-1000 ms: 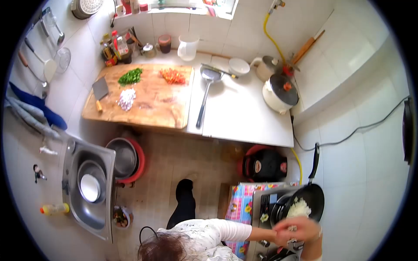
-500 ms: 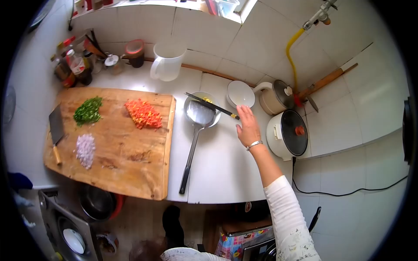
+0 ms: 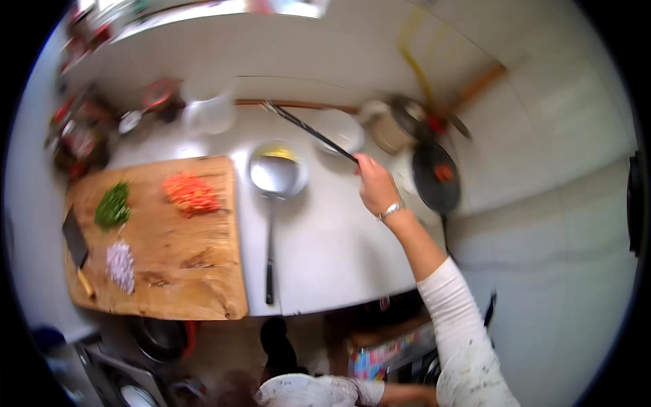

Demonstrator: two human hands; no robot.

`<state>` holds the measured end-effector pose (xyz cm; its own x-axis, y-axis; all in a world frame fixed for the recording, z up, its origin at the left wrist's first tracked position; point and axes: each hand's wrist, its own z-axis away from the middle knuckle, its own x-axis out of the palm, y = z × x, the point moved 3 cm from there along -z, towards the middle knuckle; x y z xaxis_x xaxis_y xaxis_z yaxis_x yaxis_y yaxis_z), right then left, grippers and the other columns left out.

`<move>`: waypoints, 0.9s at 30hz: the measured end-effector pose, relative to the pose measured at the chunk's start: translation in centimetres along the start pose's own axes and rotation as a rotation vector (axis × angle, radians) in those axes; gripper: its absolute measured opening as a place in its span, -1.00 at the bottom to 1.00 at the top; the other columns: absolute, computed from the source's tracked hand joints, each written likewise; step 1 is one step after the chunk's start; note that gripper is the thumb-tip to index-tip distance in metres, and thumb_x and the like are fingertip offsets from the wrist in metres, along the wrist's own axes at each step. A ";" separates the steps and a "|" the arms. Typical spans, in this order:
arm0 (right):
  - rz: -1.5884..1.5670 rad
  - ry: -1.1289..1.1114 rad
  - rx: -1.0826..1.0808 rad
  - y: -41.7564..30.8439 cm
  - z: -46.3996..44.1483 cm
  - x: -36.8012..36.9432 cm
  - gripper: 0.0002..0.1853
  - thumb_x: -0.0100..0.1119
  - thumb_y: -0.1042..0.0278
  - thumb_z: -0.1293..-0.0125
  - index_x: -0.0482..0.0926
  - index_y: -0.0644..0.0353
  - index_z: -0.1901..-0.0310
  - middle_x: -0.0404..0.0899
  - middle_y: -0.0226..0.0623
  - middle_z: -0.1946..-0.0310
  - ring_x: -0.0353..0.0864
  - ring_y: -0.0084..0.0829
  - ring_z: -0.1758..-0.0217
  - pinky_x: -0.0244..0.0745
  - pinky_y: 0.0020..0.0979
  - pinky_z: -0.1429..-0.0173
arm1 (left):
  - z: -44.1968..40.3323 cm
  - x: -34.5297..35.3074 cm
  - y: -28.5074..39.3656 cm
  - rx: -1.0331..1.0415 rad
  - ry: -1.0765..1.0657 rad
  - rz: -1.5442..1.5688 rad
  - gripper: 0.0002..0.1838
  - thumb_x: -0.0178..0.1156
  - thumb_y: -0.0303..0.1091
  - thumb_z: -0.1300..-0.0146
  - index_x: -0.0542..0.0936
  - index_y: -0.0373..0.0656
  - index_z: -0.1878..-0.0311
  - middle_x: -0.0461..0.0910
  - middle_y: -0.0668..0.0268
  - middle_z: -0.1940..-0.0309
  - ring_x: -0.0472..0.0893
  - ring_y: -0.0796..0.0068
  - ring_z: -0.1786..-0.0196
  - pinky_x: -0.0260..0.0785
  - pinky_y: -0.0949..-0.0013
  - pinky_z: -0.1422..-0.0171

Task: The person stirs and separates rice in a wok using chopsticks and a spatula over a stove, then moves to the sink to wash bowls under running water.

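Note:
My right hand [image 3: 377,186] is closed around the end of a pair of black chopsticks [image 3: 312,133]. They point up and to the left, raised above the counter, and pass in front of a white bowl [image 3: 347,129]. Left of the hand, a second bowl [image 3: 301,178] contains something yellow. A metal spatula [image 3: 272,175] rests across that bowl, its dark handle toward the counter's front edge. My left sleeve and forearm show at the bottom, but the left hand is hidden.
A wooden cutting board [image 3: 183,271] carries chopped greens [image 3: 113,205], red pepper pieces [image 3: 190,195], diced onion [image 3: 121,267] and a cleaver [image 3: 74,237]. Bottles and a pitcher [image 3: 210,114] line the wall. A cooker with a dark lid [image 3: 434,186] stands at right.
My right hand, open beside the chopsticks before, has closed on them and lifted them off the bowl with the spatula. The view has shifted. My left forearm has come into sight at the bottom.

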<state>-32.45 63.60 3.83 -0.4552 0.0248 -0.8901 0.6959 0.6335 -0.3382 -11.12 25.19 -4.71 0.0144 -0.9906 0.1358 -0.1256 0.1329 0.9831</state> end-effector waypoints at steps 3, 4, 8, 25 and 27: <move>-0.132 0.008 0.236 -1.5 7.3 -12.6 -0.81 -0.19 0.53 -0.20 0.35 0.20 0.15 0.46 -0.23 0.52 0.48 -0.24 0.39 0.37 -0.35 0.26 | -3.5 6.3 -0.1 0.123 -0.123 -0.093 -0.80 0.13 -0.30 0.07 0.60 -0.25 0.58 0.53 0.08 0.61 0.52 0.21 0.52 0.35 0.23 0.34; -0.152 0.037 0.270 -2.9 10.3 -18.1 -0.83 -0.19 0.47 -0.24 0.36 0.20 0.15 0.44 -0.26 0.55 0.45 -0.35 0.44 0.34 -0.42 0.28 | -4.7 7.2 -0.5 0.271 -0.119 -0.192 -0.80 0.13 -0.30 0.08 0.60 -0.25 0.59 0.53 0.08 0.62 0.52 0.21 0.53 0.35 0.23 0.34; -0.396 0.300 0.838 -5.5 31.2 -33.0 -0.76 -0.14 0.30 -0.35 0.41 0.23 0.07 0.25 -0.58 0.64 0.20 -0.73 0.56 0.13 -0.65 0.46 | -10.0 7.8 -0.6 0.326 -0.079 -0.220 -0.80 0.14 -0.30 0.09 0.60 -0.24 0.62 0.52 0.07 0.65 0.52 0.18 0.55 0.34 0.20 0.36; -0.216 0.726 1.480 -20.4 78.5 -25.4 -0.73 0.01 0.15 -0.22 0.46 0.21 0.40 0.44 -0.15 0.64 0.42 -0.21 0.58 0.32 -0.32 0.43 | -16.5 11.9 6.1 -0.587 0.016 0.268 -0.79 0.02 -0.37 -0.23 0.54 -0.33 0.25 0.56 0.33 0.53 0.43 0.62 0.32 0.18 0.59 0.15; -0.185 0.698 1.479 -18.7 78.7 -24.8 -0.72 -0.02 0.12 -0.24 0.43 0.19 0.40 0.48 -0.08 0.59 0.47 -0.04 0.49 0.32 -0.18 0.41 | -16.5 11.5 7.0 -0.638 0.017 0.190 -0.79 0.02 -0.38 -0.23 0.53 -0.34 0.23 0.56 0.33 0.54 0.43 0.64 0.34 0.19 0.59 0.15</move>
<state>9.56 -9.71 8.22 -0.4488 0.6195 -0.6441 0.3140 -0.5655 -0.7627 4.54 15.25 5.76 0.0664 -0.9482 0.3106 0.4838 0.3028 0.8211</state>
